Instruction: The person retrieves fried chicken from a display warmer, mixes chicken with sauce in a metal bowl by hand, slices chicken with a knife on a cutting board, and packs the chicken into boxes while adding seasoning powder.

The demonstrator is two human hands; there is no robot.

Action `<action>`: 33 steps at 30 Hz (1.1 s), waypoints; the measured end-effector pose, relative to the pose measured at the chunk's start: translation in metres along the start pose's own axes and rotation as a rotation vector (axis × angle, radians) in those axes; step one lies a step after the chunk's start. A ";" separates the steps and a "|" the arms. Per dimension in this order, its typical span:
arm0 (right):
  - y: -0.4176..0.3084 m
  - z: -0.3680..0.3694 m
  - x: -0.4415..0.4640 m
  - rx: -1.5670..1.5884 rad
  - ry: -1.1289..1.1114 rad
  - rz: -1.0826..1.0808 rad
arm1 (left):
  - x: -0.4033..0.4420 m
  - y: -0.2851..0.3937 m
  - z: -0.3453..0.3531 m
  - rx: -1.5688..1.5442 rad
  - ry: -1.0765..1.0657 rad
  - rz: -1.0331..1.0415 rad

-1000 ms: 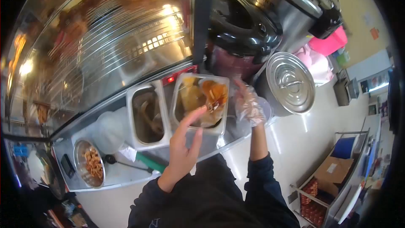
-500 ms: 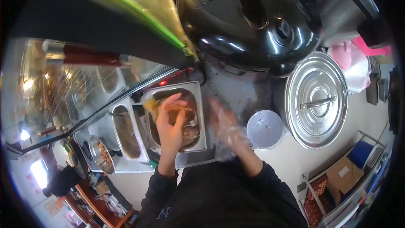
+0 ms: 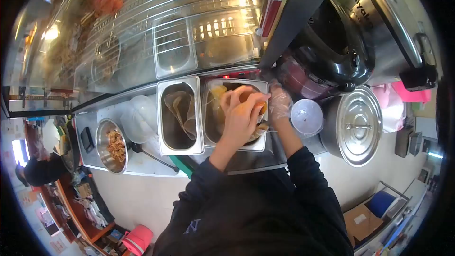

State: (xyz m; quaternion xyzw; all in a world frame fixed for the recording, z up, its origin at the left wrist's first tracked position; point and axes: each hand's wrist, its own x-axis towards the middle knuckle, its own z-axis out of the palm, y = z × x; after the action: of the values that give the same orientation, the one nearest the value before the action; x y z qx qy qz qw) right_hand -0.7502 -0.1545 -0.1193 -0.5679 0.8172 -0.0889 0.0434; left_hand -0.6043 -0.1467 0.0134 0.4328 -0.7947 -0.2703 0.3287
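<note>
Grey metal worktop [image 3: 142, 163] runs across below a glass display case [image 3: 132, 57] with wire racks, over a pale tiled floor [image 3: 142, 199]. Along it sit a steel bowl [image 3: 102, 148] of brown pieces, a second pan [image 3: 182, 152] with crumpled clear plastic inside, a black cooker [image 3: 327, 61], a whitish tub [image 3: 307, 116] and a lidded pot [image 3: 359, 135]. Wooden shelves [image 3: 80, 204] stand at lower left, a cardboard box [image 3: 361, 220] at lower right.

Half a second ago the view sat closer over the cooker; now more of the case's interior shows, and a pink bucket [image 3: 138, 239] has come into sight near the shelves. The gloved right hand [image 3: 280, 102], then blurred, shows more clearly now, just beside the right rim of the food pan [image 3: 259, 148].

That pan lies flat before the person, right of the second one, its long axis running from the case toward the body. Inside is yellowish food [image 3: 215, 96]. The bare left hand [image 3: 244, 114] is above it with fingers curled, something orange by the fingertips; whether either of the hands grasps anything, I cannot tell.
</note>
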 end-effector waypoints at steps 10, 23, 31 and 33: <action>0.014 -0.109 -0.067 0.480 0.033 -0.041 | 0.007 -0.026 0.016 -0.374 -0.185 0.019; 0.010 -0.145 -0.054 1.421 -0.360 0.174 | 0.009 -0.015 0.023 -0.207 -0.252 0.109; 0.046 -0.149 -0.082 0.375 -0.305 -0.187 | -0.025 0.030 -0.066 -0.495 0.016 0.240; 0.019 -0.199 -0.082 0.156 -0.387 -0.059 | -0.048 0.034 -0.120 -0.500 0.072 0.281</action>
State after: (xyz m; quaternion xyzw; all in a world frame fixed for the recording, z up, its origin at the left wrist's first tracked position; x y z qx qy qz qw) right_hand -0.7735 -0.0521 0.0693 -0.5929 0.7673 -0.0424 0.2407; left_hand -0.5110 -0.1061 0.1010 0.2332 -0.7434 -0.3941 0.4876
